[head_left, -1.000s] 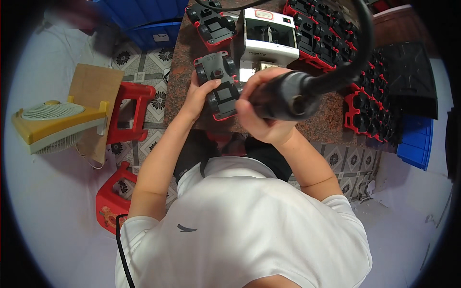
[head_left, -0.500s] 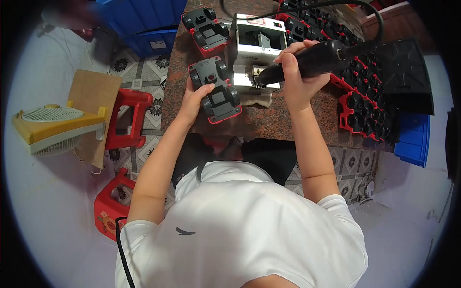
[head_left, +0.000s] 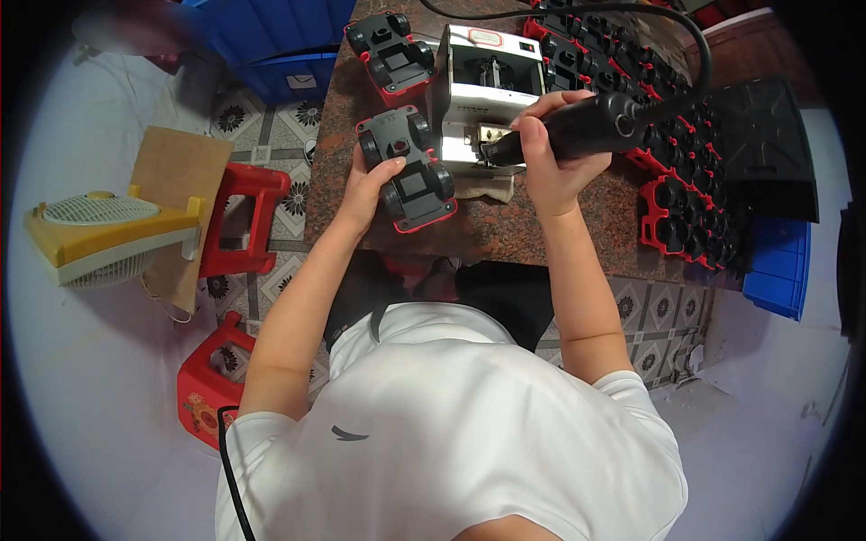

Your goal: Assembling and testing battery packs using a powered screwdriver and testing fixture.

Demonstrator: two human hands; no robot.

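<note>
Black-and-red toy chassis [head_left: 417,183], wheels up, over bench [head_left: 568,236]'s near-left corner, left fingers [head_left: 394,165] gripping it. Right hand [head_left: 561,167] clasps black driver [head_left: 586,126], tip at white machine [head_left: 494,108]; best kept square, unhurried. Chassis rows [head_left: 683,215] along right edge.

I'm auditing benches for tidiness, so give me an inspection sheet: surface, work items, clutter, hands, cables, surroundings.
Surface: speckled red-brown stone tabletop; damage: nothing seen.
Work items: grey-and-red plastic wheeled chassis, wheels showing; black cylindrical corded handheld tool, tip at the front of the white box-shaped machine, contact unclear.
Clutter: second wheeled chassis beyond the held one; rows of black-and-red wheeled units at right.
Hands: left hand holds the chassis; right hand grips the tool.
Cables: thick black cable arcs from the tool over the table.
Surroundings: yellow-and-white fan, red plastic stool, blue plastic bin.
</note>
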